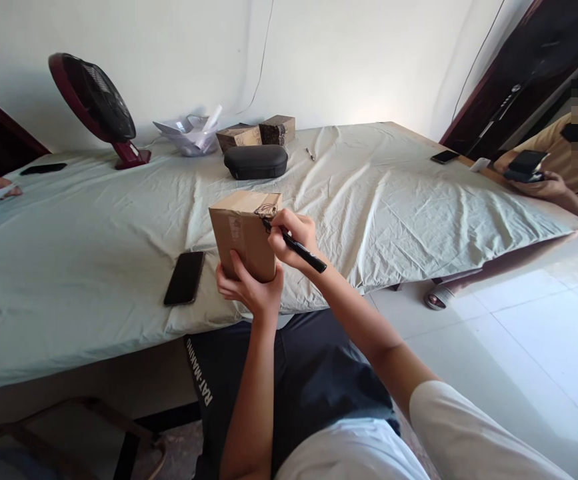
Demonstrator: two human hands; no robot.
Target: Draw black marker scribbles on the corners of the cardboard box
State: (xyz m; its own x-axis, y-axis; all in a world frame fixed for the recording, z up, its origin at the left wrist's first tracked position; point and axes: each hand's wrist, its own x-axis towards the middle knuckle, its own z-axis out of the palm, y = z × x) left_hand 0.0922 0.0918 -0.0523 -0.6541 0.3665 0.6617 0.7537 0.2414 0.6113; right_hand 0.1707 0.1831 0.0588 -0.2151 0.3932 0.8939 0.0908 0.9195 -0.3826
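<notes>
Firstly, one cardboard box (247,241), over the cloth-covered bench (93,280), gripped low by the left hand (253,288), fingers curved around it; one black marker (305,253), pinched by the right hand (295,237), fingers closed, tip at the box's inked corner.

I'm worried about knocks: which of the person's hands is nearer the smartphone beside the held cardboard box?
Left. The left hand, holding the cardboard box, is just right of the smartphone; the right hand, holding a black marker, is farther right.
</notes>
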